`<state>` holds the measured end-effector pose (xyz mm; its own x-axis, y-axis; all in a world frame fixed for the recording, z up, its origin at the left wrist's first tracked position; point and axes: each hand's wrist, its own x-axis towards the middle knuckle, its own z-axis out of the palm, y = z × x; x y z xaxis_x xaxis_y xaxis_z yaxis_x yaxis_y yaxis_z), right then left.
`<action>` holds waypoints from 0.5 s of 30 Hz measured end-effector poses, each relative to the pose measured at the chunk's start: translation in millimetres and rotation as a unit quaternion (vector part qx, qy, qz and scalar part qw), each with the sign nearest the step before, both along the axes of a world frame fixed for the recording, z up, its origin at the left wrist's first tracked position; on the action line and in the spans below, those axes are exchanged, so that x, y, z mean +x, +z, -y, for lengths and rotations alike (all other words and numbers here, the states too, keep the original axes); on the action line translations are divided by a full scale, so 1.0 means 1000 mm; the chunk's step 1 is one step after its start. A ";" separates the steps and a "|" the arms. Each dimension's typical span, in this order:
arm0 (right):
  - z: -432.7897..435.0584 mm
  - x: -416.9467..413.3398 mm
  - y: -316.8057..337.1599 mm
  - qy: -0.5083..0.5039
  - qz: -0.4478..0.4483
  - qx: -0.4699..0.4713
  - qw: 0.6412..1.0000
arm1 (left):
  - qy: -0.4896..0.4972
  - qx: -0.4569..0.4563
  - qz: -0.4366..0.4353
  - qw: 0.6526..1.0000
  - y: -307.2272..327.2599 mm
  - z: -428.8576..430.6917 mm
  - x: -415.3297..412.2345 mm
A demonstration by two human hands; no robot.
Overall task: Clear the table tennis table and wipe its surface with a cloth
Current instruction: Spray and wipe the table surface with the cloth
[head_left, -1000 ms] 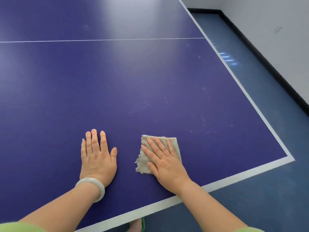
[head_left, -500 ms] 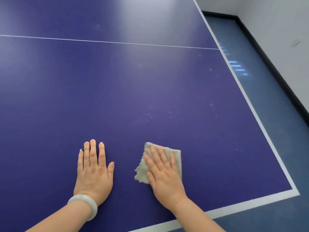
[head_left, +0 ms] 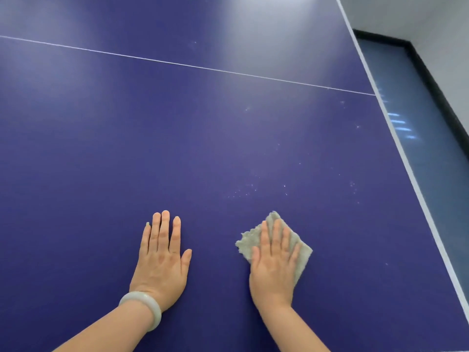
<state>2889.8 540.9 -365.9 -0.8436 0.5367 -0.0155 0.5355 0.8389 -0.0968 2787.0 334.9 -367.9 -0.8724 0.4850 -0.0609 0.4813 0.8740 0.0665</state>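
Grey-beige cloth (head_left: 303, 260) flat on the dark blue table tennis table (head_left: 101, 148), pinned under the right hand (head_left: 272, 270): palm down, fingers (head_left: 276, 236) straight and lying close together across the fabric, thumb along its left side. One corner of the cloth pointing away from the person, a ragged edge showing left of the fingers, another strip showing right of the hand. Left of the cloth and apart from it, the left hand (head_left: 162, 262) flat on the bare surface, four fingers straight and pressed together, thumb angled out toward the cloth. Pale bracelet (head_left: 142, 307) on that wrist. Just beyond the cloth, a scatter of pale specks (head_left: 243, 193) on the blue, with more farther right. Well beyond the cloth, a thin white line (head_left: 187, 64) crossing the table. Right of the cloth, the white border stripe (head_left: 405, 161) along the table's edge, then blue-grey floor (head_left: 436, 174), black skirting (head_left: 435, 82) and grey wall (head_left: 418, 13).
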 end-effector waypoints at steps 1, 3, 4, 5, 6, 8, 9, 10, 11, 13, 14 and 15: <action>0.015 -0.014 0.000 0.077 0.000 0.001 0.997 | -0.001 0.000 0.000 1.000 0.001 0.000 0.000; 0.025 -0.042 0.004 0.218 0.000 -0.013 0.976 | -0.003 -0.004 0.000 1.000 0.001 -0.001 0.000; 0.019 -0.052 0.006 0.280 0.012 -0.017 0.960 | -0.001 -0.006 0.000 1.000 0.001 -0.001 0.000; 0.006 -0.058 0.007 0.334 0.026 -0.009 0.942 | 0.003 -0.008 0.001 1.000 0.001 -0.001 0.001; -0.014 -0.062 0.007 0.367 0.036 0.002 0.930 | 0.007 -0.009 0.003 1.000 0.001 -0.001 0.001; -0.070 -0.063 0.003 0.325 0.053 0.000 0.944 | 0.010 -0.011 0.004 1.000 0.001 -0.001 0.001; -0.099 -0.060 0.002 0.245 0.057 -0.010 0.968 | 0.010 -0.011 0.003 1.000 0.001 -0.001 0.000; -0.123 -0.054 0.003 0.141 0.060 -0.019 0.988 | 0.010 -0.010 0.001 1.000 0.002 -0.001 0.001; -0.137 -0.046 0.004 0.043 0.057 -0.023 0.997 | 0.010 -0.008 0.003 1.000 0.002 -0.001 0.001; -0.130 -0.037 0.003 -0.063 0.041 -0.020 0.997 | 0.011 -0.003 0.007 1.000 0.002 -0.002 0.002; -0.110 -0.036 0.002 -0.055 0.027 -0.008 0.998 | 0.012 -0.001 0.009 1.000 0.002 -0.002 0.002; -0.087 -0.038 0.000 -0.018 0.012 0.006 1.000 | 0.013 0.002 0.011 1.000 0.002 -0.001 0.002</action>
<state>2851.7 628.1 -366.0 -0.8230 0.5673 -0.0293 0.5678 0.8199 -0.0730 2788.6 336.2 -365.7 -0.8833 0.4621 -0.0788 0.4565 0.8861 0.0795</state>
